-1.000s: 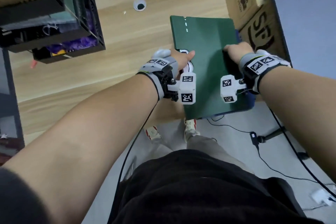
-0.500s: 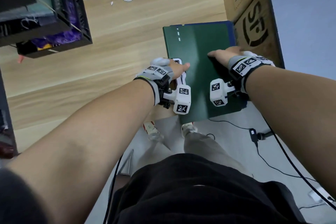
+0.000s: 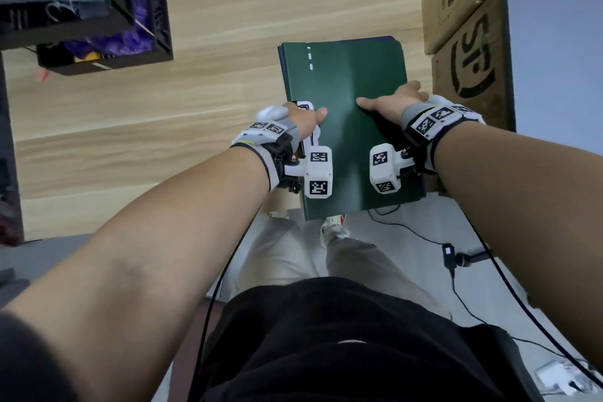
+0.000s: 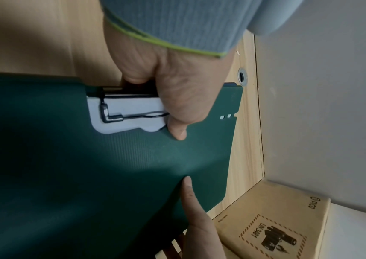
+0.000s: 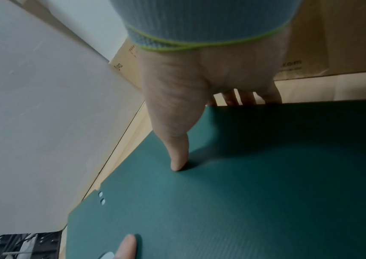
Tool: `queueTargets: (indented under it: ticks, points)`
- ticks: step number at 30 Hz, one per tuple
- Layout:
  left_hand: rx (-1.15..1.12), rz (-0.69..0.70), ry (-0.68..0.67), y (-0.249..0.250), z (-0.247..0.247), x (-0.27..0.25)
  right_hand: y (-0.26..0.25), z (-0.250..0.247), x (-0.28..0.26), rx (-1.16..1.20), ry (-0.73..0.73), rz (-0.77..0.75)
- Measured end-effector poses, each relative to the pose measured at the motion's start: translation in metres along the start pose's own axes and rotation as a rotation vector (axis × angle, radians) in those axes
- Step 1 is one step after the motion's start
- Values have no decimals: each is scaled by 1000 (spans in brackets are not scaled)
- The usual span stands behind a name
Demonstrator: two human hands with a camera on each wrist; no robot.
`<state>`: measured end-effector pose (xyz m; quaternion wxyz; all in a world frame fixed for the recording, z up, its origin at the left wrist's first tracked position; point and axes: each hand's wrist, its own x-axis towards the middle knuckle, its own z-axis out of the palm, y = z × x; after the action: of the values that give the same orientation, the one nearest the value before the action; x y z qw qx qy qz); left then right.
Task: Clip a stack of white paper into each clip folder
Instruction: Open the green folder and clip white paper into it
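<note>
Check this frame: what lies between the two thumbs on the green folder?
Only bare folder cover lies between the left hand and the right hand; the head view shows it plainly.

Soft, even indoor light fills the head view, with a pale sheen down the middle of the green folder [image 3: 346,114] and wide-angle bending at the edges (the crate and boxes lean outward). Both wrist views are dimmer and slightly soft: each hand throws a dark shadow across the folder, deepest toward the near corners.
</note>
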<state>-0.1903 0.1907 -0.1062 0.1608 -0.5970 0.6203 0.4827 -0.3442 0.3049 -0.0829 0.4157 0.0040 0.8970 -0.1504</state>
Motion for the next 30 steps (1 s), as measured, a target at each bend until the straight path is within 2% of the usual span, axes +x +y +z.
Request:
queueTargets:
  ticks: [2, 8, 13, 18, 24, 27, 30]
  points:
    - [-6, -18, 9, 1, -9, 6, -8, 4, 1, -6, 0, -32]
    - [162, -73, 24, 31, -51, 41, -55, 10, 26, 4, 13, -90]
    - [298, -33, 36, 75, -93, 75, -109, 10, 59, 37, 14, -137]
    - [269, -1, 71, 115, -111, 112, -157, -3, 93, 30, 45, -155]
    - [468, 125, 70, 172, -126, 139, -196, -25, 132, 72, 93, -145]
    - [430, 142, 31, 185, -127, 155, -208, -34, 144, 120, 86, -149]
    - [209, 148, 30, 193, -122, 165, -216, -39, 154, 129, 104, -149]
